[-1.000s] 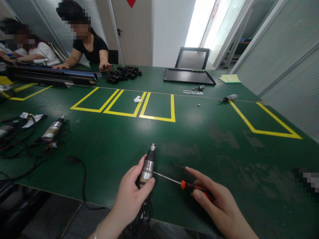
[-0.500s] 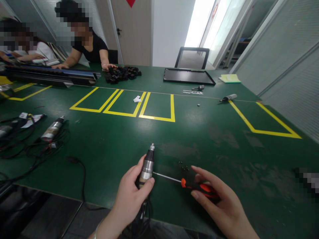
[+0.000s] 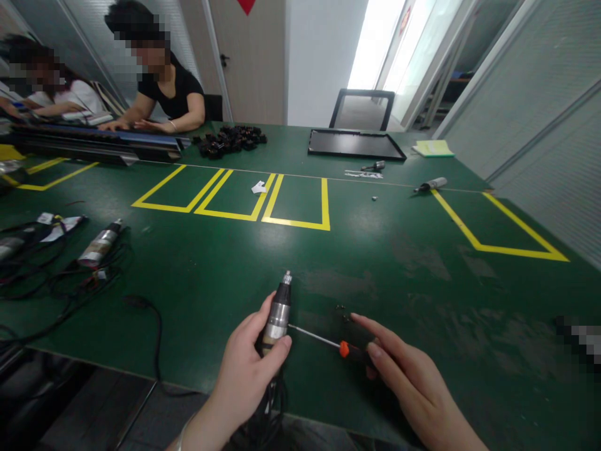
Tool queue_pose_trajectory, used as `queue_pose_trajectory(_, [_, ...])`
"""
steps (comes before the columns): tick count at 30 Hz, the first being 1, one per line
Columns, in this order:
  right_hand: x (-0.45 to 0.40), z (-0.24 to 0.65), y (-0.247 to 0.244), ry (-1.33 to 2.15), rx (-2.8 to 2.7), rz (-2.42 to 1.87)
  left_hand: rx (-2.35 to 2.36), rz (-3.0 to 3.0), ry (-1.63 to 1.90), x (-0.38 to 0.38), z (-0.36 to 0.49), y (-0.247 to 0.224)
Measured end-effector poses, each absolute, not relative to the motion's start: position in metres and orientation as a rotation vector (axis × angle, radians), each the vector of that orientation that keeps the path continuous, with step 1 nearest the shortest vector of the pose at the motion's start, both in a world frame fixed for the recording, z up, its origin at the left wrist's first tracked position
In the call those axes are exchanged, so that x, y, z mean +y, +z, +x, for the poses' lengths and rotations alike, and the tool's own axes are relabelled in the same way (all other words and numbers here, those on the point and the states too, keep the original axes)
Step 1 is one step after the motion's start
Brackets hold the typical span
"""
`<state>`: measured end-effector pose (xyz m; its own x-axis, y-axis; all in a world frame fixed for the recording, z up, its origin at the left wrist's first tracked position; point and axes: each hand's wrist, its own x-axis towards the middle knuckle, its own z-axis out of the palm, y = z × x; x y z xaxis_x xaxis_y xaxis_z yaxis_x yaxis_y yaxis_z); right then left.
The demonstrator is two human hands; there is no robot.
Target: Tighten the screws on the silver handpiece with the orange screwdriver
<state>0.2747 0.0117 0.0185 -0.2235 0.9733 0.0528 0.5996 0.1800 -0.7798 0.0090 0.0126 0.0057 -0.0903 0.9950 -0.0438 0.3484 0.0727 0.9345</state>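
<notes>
My left hand [image 3: 248,363] is wrapped round an electric screwdriver [image 3: 280,313] with a silver and black body, its nose pointing up and away from me. A black cable [image 3: 272,401] hangs below it at the table's near edge. In my right hand [image 3: 416,379] is a hand screwdriver [image 3: 345,349] with an orange and black handle, partly hidden by the fingers. Its thin shaft points left, and the tip meets the side of the electric screwdriver's silver body. Several tiny screws [image 3: 340,307] lie just beyond my right fingertips.
More electric screwdrivers [image 3: 99,244] and tangled cables lie on the left of the green table [image 3: 211,263]. Yellow tape marks outlines across it. Farther back are black parts [image 3: 230,141], a black frame [image 3: 354,144] and a yellow-green pad [image 3: 432,148]. Two people sit at the far left.
My right fingers have shifted and rolled over the screwdriver's handle, turning it, while the tip stays in place. My left hand holds still. A co-worker's hand has moved away from the black parts.
</notes>
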Motion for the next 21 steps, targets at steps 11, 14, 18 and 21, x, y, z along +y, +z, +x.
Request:
queue_pose_trajectory(11, [0.0115,0.2755,0.0182,0.583,-1.887,-1.365,1.551,1.365,1.038,0.0130,0.0095,0.0035])
queue_pose_trajectory(14, [0.0131,0.2736,0.0198,0.585,-1.914,-1.369,1.553,1.367,1.037,0.0125,0.0092,0.0039])
queue_pose_trajectory(18, [0.0146,0.2732,0.0202,0.701,-1.917,-1.430,1.552,1.367,1.042,0.0124,0.0093,0.0047])
queue_pose_trajectory(21, [0.0144,0.2730,0.0199,0.827,-1.866,-1.498,1.552,1.368,1.051,0.0124,0.0093,0.0048])
